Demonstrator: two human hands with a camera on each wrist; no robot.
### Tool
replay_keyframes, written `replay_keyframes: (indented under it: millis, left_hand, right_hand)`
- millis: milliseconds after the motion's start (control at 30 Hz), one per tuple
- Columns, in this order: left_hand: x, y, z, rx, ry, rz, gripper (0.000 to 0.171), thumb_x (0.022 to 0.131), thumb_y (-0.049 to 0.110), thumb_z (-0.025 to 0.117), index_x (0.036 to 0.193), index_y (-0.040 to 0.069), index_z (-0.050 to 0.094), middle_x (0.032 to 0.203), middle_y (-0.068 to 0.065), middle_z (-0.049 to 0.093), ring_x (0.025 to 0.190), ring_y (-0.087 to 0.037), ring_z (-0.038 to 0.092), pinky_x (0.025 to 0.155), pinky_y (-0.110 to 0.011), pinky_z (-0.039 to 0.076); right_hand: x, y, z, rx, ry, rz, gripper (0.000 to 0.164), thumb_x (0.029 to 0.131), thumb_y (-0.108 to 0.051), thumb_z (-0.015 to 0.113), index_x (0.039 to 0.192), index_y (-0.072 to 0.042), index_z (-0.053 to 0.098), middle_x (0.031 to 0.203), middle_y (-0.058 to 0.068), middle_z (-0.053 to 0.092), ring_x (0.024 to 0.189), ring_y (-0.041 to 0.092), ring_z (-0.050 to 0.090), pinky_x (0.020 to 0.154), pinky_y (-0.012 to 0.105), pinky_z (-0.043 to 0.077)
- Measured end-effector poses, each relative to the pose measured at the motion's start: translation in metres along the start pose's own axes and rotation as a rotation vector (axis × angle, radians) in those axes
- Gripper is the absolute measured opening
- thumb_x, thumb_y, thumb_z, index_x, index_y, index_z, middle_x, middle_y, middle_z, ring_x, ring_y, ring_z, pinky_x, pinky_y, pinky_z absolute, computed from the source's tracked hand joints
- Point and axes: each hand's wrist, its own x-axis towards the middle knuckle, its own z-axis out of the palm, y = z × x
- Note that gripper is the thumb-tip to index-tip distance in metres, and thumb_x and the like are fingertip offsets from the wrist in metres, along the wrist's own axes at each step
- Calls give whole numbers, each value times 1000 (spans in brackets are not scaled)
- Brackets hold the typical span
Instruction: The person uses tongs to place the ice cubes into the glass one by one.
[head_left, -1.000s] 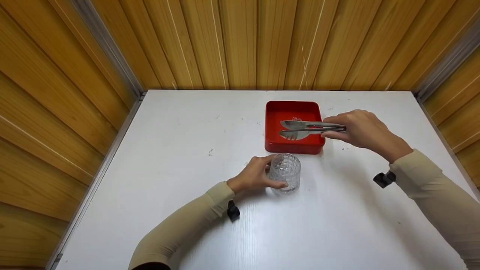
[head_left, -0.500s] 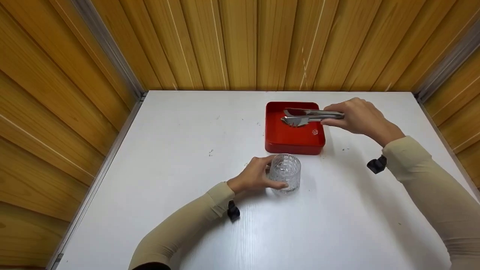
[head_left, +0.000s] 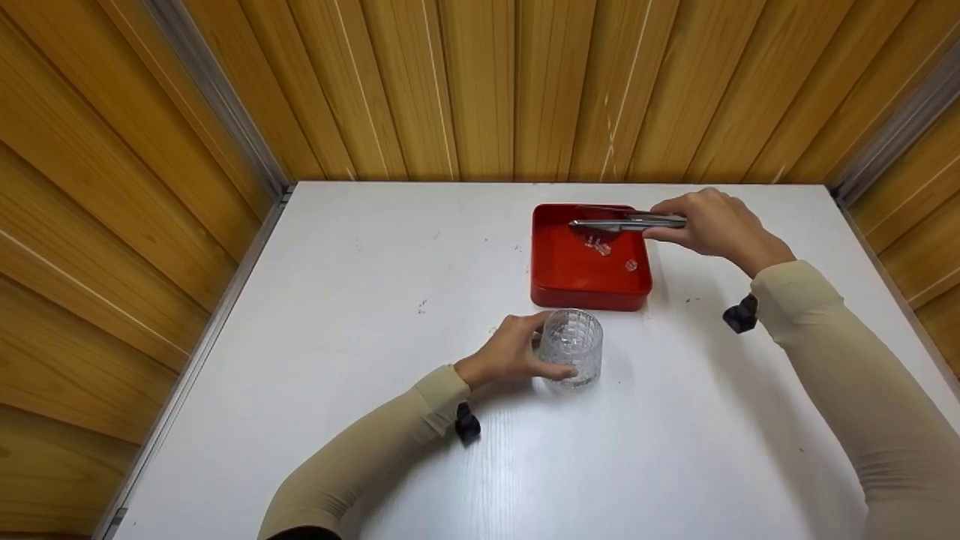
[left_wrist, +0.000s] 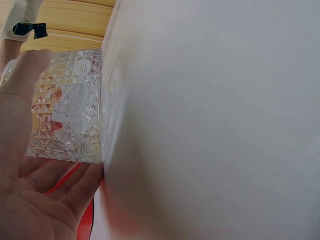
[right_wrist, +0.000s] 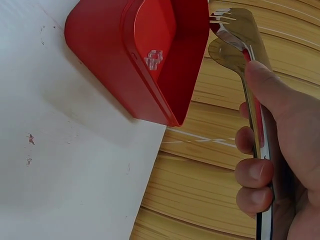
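My left hand (head_left: 517, 352) holds a clear, cut-pattern glass (head_left: 574, 349) that stands upright on the white table. In the left wrist view, the thumb lies on one side of the glass (left_wrist: 67, 110) and the fingers reach round the other. Metal tongs (head_left: 630, 223) are gripped in my right hand (head_left: 716, 225), their ends over the back of a red square box (head_left: 592, 298). From the right wrist, the tongs (right_wrist: 257, 100) show a flat end and a fork-like end, slightly apart. Small clear ice-like pieces (head_left: 601, 247) lie on the box's red floor.
The white table (head_left: 360, 337) has small dark marks on its top. Yellow wood-look panels (head_left: 480, 90) close off the back and sides. The red box stands just behind the glass, near the table's back edge.
My right hand has moved the tongs toward the back of the box and turned them. More of the clear pieces inside are in sight. The left hand and glass have stayed put.
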Motion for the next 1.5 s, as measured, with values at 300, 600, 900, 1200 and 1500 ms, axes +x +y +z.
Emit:
replay_keyframes:
  millis: [300,600,900,1200,1500]
  left_hand:
    - [-2,3,1,-7,3,0,78,75,40,92,140,10,61,117,1,74,102,-7,67,89,-18,53]
    - [-2,4,2,2,-4,3,76,76,41,91,139,10,60,118,1,74,104,-6,67,89,-17,52]
    - [-2,4,3,14,3,5,76,76,41,91,139,10,61,117,1,74,102,-6,66,88,-18,52]
    - [-2,3,4,15,4,8,77,76,39,92,140,11,60,118,1,74,103,-6,66,88,-17,52]
    - [-2,2,5,-7,15,11,74,75,38,93,136,9,63,114,0,75,100,-6,68,86,-16,53]
  right_hand:
    - [4,6,4,10,-15,14,51,93,-51,72,122,-10,76,96,8,76,80,24,57,61,36,45]
    - [10,5,8,-7,-46,44,52,94,-49,73,126,-8,74,110,14,74,93,29,58,69,43,49]
    - [21,1,11,-49,-112,101,46,95,-41,74,128,-9,73,118,17,71,104,34,56,82,53,48]
    - [28,-5,17,-89,-108,94,40,95,-36,74,123,-7,75,108,16,73,92,31,59,73,46,48]
    - [33,-9,24,-105,-95,84,32,96,-27,74,118,-3,76,99,16,75,78,29,60,65,42,51]
